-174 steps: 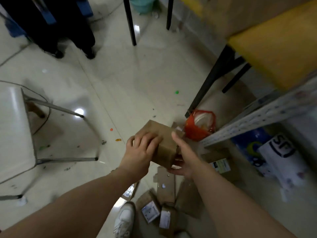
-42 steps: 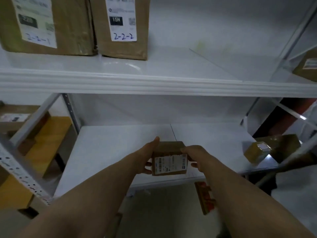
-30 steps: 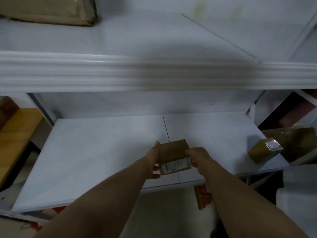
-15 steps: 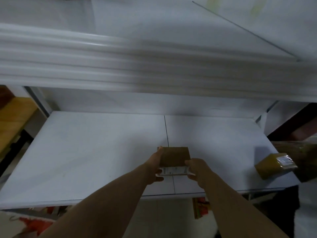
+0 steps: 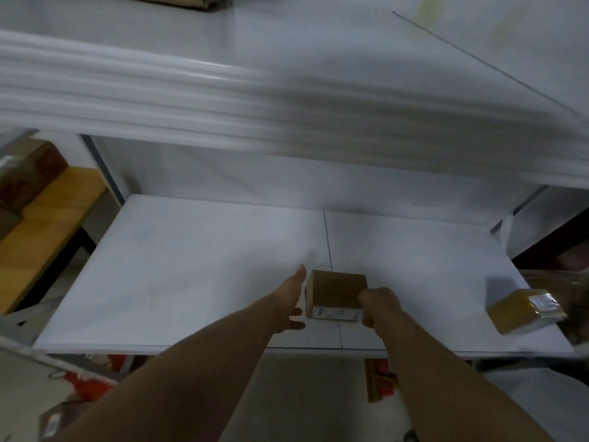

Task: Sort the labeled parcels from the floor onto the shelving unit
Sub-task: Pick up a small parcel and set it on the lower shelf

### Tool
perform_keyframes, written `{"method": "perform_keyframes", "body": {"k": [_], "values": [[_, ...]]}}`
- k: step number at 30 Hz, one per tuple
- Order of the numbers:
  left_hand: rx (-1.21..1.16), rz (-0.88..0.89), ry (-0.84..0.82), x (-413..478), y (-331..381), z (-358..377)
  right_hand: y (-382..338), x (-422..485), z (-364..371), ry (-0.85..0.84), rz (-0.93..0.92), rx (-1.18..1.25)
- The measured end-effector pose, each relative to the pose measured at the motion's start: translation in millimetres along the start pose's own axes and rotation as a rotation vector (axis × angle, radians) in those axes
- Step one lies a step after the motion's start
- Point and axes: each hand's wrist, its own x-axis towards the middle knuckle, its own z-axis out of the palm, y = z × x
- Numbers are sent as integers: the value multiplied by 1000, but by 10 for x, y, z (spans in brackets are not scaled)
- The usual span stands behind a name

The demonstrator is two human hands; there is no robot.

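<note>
A small brown cardboard parcel (image 5: 335, 290) with a white label on its near face rests on the white lower shelf (image 5: 191, 269), close to the front edge and on the seam between its two panels. My left hand (image 5: 291, 303) lies with straight fingers along the parcel's left side, at most lightly touching it. My right hand (image 5: 378, 304) curls around the parcel's right near corner.
A yellow-taped parcel (image 5: 526, 311) lies at the shelf's right end beside a larger brown package (image 5: 570, 293). The upper shelf's thick front edge (image 5: 287, 100) overhangs. A wooden bench (image 5: 47, 224) stands left. A labeled parcel (image 5: 54, 421) and red items (image 5: 381, 382) lie on the floor.
The parcel came up from the floor to the shelving unit and was lowered onto the lower shelf. My left hand's fingers have since straightened beside it. The view has tilted down.
</note>
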Motion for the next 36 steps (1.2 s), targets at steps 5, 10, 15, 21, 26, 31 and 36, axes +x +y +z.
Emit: {"method": "perform_keyframes", "body": {"k": [5,10,15,21,26,31,36], "values": [[137,7,154,-441,-118,-514,-219,-527,437,-108,-97,-8],[217,54,275,-1124,-342,-1287,-359,-1442,1229,-221,-175,-32],[212,42,377,-1922,-770,-2465,-367,-2426,2319,-376,-263,-86],[110,-27,636,-2722,-1721,-3930,22,-3483,3720,-654,-315,-255],[26,-178,735,-3119,-2562,-4724,569,-4060,4606,-785,-217,-343],[-129,-278,732,-3012,-3214,-5195,955,-4194,5289,-814,-165,-459],[-333,-302,705,-2714,-3892,-5536,1415,-3982,6080,-796,-114,-519]]}}
